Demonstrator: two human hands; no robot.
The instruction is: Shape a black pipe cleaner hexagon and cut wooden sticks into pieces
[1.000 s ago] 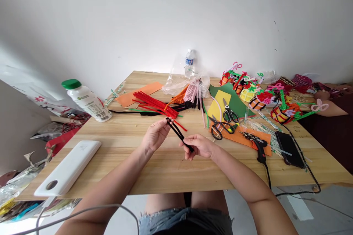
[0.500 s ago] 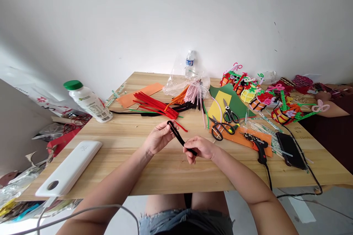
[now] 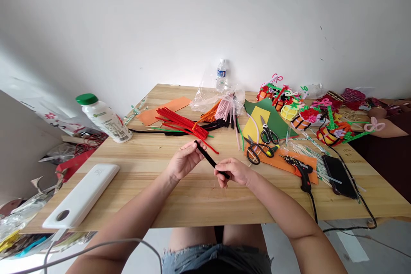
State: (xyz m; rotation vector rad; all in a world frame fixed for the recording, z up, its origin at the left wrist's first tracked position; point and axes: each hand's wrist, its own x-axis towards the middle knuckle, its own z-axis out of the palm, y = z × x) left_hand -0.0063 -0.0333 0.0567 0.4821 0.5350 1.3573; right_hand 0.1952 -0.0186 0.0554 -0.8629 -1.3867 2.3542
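Black fuzzy strip [image 3: 207, 156] held between both hands, slanting from the left hand [image 3: 183, 162] down to the right hand [image 3: 235, 171]. Left thumb and fingers pinch its far end, a narrow grip; right thumb presses the near end over curled fingers, a short tip showing past them. Middle span runs uncovered between the two grips; number of strands cannot be told.

Table [image 3: 180, 205] shows plain wood under the strip and back to the front edge, nearest the person's lap. More plain wood left of the left hand, as far as the white power bank [image 3: 96, 186]. Grey cable [image 3: 131, 239] passes over the left forearm.

Beyond the hands, close: red stems [image 3: 183, 123], one loose end pointing at the strip. Behind these, pink stems [image 3: 226, 108] by a clear bag [image 3: 204, 96]. To the right of the strip, the black-handled scissors [image 3: 253, 144] lie with blades parted, partly over an orange sheet [image 3: 276, 162]. Glue gun [image 3: 305, 174] and phone [image 3: 340, 175] hem the right side; decorated baskets [image 3: 302, 120] stand farther back, near another person's arm [image 3: 390, 128]
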